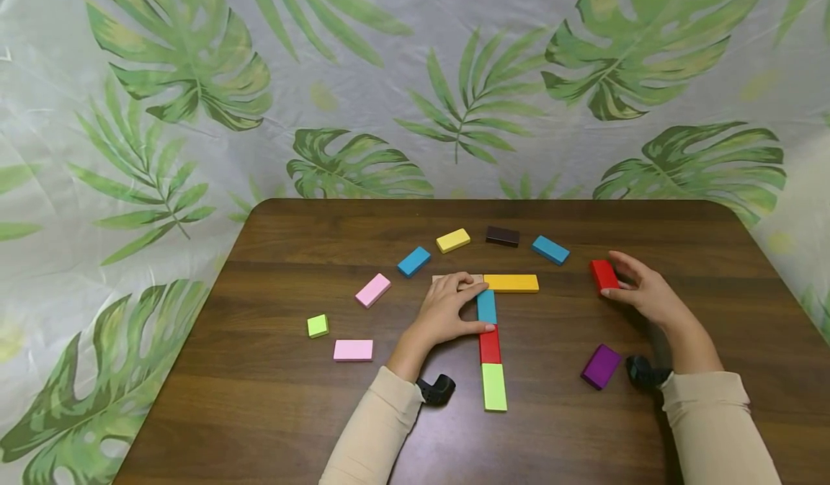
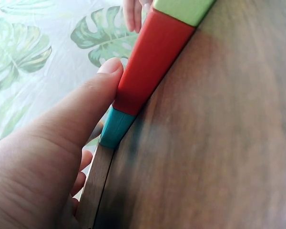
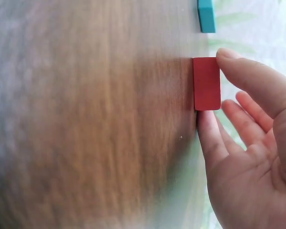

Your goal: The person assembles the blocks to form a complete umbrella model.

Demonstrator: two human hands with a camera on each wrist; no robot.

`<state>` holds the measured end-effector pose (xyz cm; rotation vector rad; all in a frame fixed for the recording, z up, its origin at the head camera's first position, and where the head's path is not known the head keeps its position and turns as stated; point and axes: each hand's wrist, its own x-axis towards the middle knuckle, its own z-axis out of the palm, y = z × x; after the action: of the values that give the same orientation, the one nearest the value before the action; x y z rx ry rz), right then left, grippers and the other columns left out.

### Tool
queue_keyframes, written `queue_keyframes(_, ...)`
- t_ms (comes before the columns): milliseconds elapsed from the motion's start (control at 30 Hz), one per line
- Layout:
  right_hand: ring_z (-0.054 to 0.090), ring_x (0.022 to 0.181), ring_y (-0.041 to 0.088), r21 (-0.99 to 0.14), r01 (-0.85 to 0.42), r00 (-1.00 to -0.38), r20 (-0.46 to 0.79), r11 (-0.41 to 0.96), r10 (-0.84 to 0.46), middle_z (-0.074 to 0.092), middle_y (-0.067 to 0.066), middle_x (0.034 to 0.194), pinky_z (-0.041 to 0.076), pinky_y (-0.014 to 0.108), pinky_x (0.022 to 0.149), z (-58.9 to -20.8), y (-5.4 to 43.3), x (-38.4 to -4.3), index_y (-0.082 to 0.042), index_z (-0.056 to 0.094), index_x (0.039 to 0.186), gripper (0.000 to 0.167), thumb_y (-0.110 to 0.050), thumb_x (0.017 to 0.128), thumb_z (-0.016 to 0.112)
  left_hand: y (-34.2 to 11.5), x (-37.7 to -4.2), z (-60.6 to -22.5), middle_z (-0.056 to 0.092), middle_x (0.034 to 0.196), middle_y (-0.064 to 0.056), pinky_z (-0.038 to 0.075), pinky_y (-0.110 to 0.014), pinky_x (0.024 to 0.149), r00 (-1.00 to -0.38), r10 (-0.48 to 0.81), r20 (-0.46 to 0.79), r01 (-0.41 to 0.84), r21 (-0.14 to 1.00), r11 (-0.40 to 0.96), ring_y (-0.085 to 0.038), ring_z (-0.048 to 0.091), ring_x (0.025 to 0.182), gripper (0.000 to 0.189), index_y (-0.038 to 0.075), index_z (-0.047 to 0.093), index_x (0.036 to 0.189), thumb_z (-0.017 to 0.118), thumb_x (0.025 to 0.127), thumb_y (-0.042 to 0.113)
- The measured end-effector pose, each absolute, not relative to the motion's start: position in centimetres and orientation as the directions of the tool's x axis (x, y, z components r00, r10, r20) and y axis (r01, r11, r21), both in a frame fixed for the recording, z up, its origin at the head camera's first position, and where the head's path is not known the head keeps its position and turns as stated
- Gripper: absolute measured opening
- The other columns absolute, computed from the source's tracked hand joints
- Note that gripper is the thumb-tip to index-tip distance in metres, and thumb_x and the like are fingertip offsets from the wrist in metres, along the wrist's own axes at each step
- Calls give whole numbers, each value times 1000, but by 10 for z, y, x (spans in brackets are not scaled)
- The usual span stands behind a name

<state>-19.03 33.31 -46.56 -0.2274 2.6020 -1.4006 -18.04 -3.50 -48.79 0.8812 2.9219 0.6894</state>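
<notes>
- Leaf-print cloth (image 1: 467,2) hung at the far side, prob. as plain backing.
- Wood-grain table (image 1: 259,398) gave all the blocks one flat base.
- Beige sleeves (image 1: 369,434) ended short of the wrists, prob. pushed back to free the black wrist cams (image 1: 439,390).
- Left hand (image 1: 447,312) lay half spread over the mid-table T, fingers loosely bent, no firm grip seen: fingertips at the crossbar, thumb by the blue/red joint, prob. to stop pieces sliding.
- Right hand (image 1: 651,297), at right, was part closed, pinching a red block (image 1: 604,274) btwn thumb & fingers, prob. to keep its top clear; whether it was lifted, couldn't tell.
- Crossbar: plain-wood block (image 2: 97,176) left, orange-yellow block (image 1: 511,283) right, end to end for a straight line.
- Stem, far to near: blue stem block (image 1: 486,307), red stem block (image 1: 490,345), light-green block (image 1: 494,388), ends touching so no gaps.
- Loose round the T, spaced apart, prob. for finger room: near pink block (image 1: 353,350), far pink block (image 1: 372,290), left blue block (image 1: 413,261), yellow block (image 1: 453,240), dark block (image 1: 502,236), right blue block (image 1: 550,250), purple block (image 1: 601,366).
- Lime cube (image 1: 318,326), smallest, sat far left of the T, well out of both hands' way.
</notes>
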Motion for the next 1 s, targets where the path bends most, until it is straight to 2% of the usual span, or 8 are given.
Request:
queue_keyframes(167,35,114,50,-817,-44,-966,-113,575,-235,20,33,138,38,13,76,-464,334,-192,2,15,141,77,-16,85,63,-35,-180,-487,36,129,1,15,-40,104,-840,531,116,526,415,742,-14,26,122,73,30,44,134,60,71,63)
queue_keyframes(467,35,115,48,-812,-40,-961,-129,583,-245,22,33,137,35,8,72,-465,333,-193,4,20,140,75,-15,83,65,-35,-180,-488,36,129,1,16,-39,104,-836,534,123,533,412,739,-14,27,122,73,29,43,134,59,72,64)
queue_keyframes(533,36,114,47,-797,-43,-963,-127,602,-236,22,32,137,37,14,76,-465,333,-192,4,21,139,75,-16,83,66,-35,-180,-488,36,129,1,15,-39,104,-837,534,120,531,412,740,-14,26,122,73,30,43,134,59,72,64)
queue_keyframes(700,39,111,49,-765,-56,-969,-114,642,-220,20,35,136,40,44,84,-465,332,-191,6,22,139,74,-19,84,65,-34,-180,-487,36,129,2,15,-40,104,-840,531,113,525,418,742,-14,26,122,73,30,43,134,59,72,64)
queue_keyframes(733,39,110,50,-763,-61,-970,-106,643,-217,20,35,136,40,45,85,-465,331,-191,6,23,138,74,-19,84,65,-34,-180,-487,36,129,2,15,-40,104,-840,531,112,525,418,741,-14,26,122,73,30,43,134,59,72,64)
queue_keyframes(833,37,111,51,-776,-69,-975,-80,627,-207,19,35,133,44,27,82,-465,330,-190,8,24,137,72,-18,84,65,-34,-180,-488,35,129,2,16,-40,104,-838,533,112,527,418,740,-14,26,122,73,30,42,134,59,72,64)
queue_keyframes(900,35,113,50,-789,-75,-979,-59,610,-197,20,35,131,41,11,76,-464,329,-190,9,25,136,70,-17,84,65,-34,-180,-488,35,129,2,16,-39,103,-838,534,115,529,416,740,-14,26,122,73,30,42,134,59,72,64)
queue_keyframes(1000,35,113,50,-802,-82,-983,-33,591,-181,21,34,128,34,2,69,-462,326,-190,11,27,135,69,-16,84,65,-35,-180,-489,35,130,2,16,-38,103,-837,534,116,530,416,739,-14,26,122,73,30,42,134,59,71,64)
